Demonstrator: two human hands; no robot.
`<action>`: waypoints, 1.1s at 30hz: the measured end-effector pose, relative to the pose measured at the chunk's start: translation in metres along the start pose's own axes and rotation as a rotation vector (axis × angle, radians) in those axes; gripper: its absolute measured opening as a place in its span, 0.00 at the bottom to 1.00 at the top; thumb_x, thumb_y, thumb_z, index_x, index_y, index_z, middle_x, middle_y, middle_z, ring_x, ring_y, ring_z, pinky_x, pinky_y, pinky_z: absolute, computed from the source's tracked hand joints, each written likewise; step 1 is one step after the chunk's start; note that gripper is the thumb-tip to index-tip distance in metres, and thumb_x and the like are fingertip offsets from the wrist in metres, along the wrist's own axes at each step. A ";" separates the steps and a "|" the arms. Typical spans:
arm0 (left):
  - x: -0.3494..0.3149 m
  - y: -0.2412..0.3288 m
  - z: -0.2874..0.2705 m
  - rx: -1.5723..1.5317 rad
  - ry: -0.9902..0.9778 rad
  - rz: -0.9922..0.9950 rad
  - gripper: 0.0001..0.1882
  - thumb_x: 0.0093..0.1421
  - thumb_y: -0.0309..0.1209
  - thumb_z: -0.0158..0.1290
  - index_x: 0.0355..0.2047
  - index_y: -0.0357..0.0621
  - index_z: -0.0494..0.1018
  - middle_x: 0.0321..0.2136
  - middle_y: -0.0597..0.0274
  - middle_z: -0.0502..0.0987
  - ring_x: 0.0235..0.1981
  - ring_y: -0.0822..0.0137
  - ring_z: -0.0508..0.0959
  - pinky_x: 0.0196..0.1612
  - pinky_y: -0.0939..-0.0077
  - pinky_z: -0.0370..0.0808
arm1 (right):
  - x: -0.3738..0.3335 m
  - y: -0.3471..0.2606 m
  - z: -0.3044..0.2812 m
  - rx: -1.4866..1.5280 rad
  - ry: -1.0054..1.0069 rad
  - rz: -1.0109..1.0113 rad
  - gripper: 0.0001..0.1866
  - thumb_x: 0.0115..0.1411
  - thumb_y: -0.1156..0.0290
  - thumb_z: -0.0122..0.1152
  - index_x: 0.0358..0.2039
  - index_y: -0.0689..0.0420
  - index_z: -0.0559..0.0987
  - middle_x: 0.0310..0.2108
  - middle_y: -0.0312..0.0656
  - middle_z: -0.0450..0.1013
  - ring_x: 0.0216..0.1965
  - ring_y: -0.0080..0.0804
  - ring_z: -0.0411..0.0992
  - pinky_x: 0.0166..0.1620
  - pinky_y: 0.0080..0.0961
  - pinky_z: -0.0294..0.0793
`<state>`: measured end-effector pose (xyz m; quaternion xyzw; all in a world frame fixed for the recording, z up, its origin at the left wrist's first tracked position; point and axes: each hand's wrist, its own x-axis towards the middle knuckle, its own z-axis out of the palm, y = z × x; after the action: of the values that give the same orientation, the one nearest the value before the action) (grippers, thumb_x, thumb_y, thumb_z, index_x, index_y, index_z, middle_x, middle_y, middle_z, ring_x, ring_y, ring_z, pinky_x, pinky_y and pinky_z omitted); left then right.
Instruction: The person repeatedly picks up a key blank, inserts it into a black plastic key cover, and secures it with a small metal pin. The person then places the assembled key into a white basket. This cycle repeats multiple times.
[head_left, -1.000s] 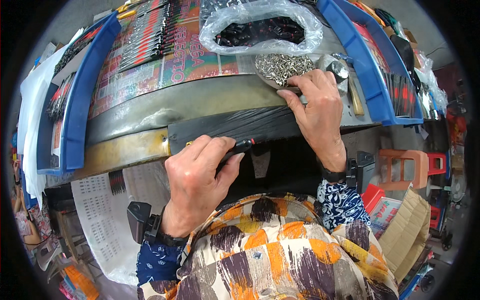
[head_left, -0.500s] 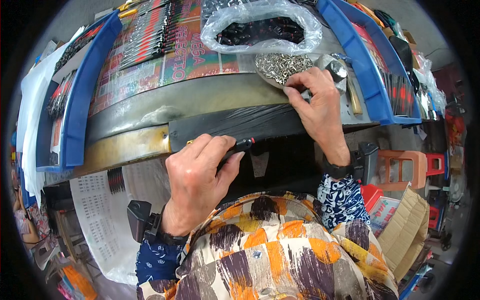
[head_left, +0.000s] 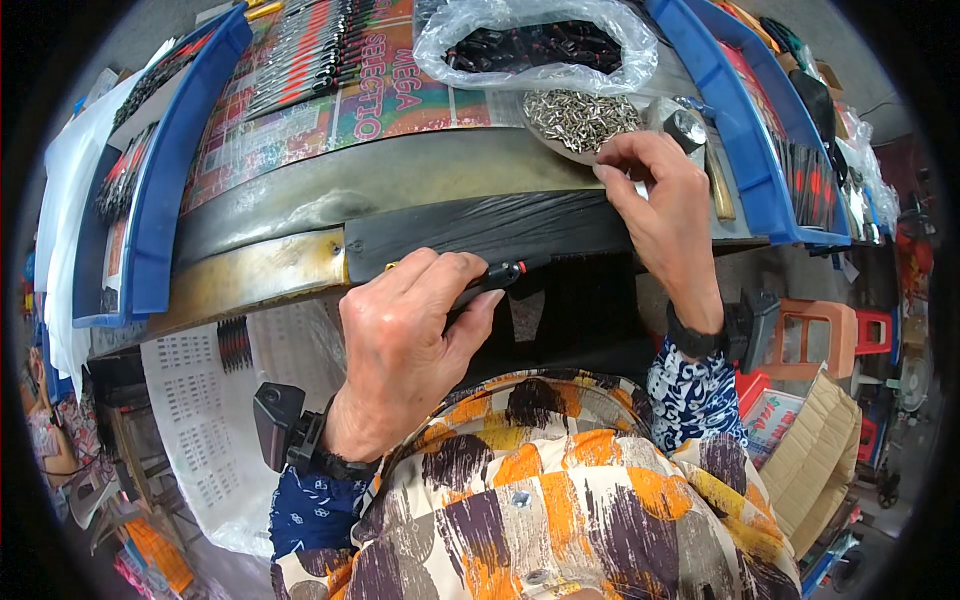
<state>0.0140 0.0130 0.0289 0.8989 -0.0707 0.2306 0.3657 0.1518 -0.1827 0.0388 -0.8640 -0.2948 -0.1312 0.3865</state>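
My left hand (head_left: 400, 340) is closed round a slim black pen-like part (head_left: 497, 275) with a red tip, held just off the table's near edge. The rest of that part is hidden inside the fingers. At the near rim of a round dish heaped with small silvery metal pieces (head_left: 582, 115), my right hand (head_left: 668, 205) has its thumb and index finger pinched together. Whatever lies between those fingertips is too small to make out. Behind the dish stands a clear plastic bag (head_left: 430, 60), open at the top, with many black parts (head_left: 535, 52) inside.
Blue trays (head_left: 175, 180) (head_left: 765, 140) flank the work surface, holding black-and-red pieces. Rows of similar pieces (head_left: 305, 60) lie on a printed sheet at the far left. A wooden-handled tool (head_left: 719, 185) rests right of the dish. An orange stool (head_left: 815, 340) stands beyond my right arm.
The whole view has shifted slightly. My right fingertips have moved a little to the right along the dish's near rim. My left hand keeps its hold on the black part.
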 end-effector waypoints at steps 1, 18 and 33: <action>0.000 0.000 0.000 -0.001 -0.004 -0.005 0.11 0.46 0.23 0.63 0.31 0.39 0.76 0.23 0.55 0.75 0.23 0.55 0.76 0.26 0.68 0.72 | -0.007 -0.006 -0.001 0.081 0.003 0.040 0.06 0.55 0.74 0.61 0.32 0.63 0.79 0.29 0.43 0.75 0.30 0.31 0.71 0.35 0.27 0.71; 0.000 0.016 0.002 -0.021 -0.016 0.011 0.11 0.45 0.23 0.63 0.31 0.40 0.75 0.22 0.57 0.74 0.22 0.56 0.76 0.24 0.67 0.72 | -0.054 -0.040 0.013 0.592 -0.126 -0.051 0.04 0.55 0.82 0.62 0.32 0.66 0.75 0.36 0.45 0.73 0.40 0.30 0.71 0.42 0.23 0.70; -0.003 0.014 0.006 0.087 -0.007 0.073 0.12 0.45 0.24 0.63 0.31 0.43 0.73 0.22 0.59 0.71 0.22 0.58 0.75 0.24 0.66 0.71 | -0.053 -0.042 0.020 0.252 0.046 -0.369 0.08 0.49 0.81 0.66 0.30 0.62 0.77 0.32 0.44 0.76 0.36 0.38 0.72 0.40 0.31 0.71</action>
<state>0.0090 -0.0010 0.0324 0.9115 -0.0947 0.2437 0.3176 0.0842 -0.1676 0.0261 -0.7369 -0.4532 -0.1817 0.4676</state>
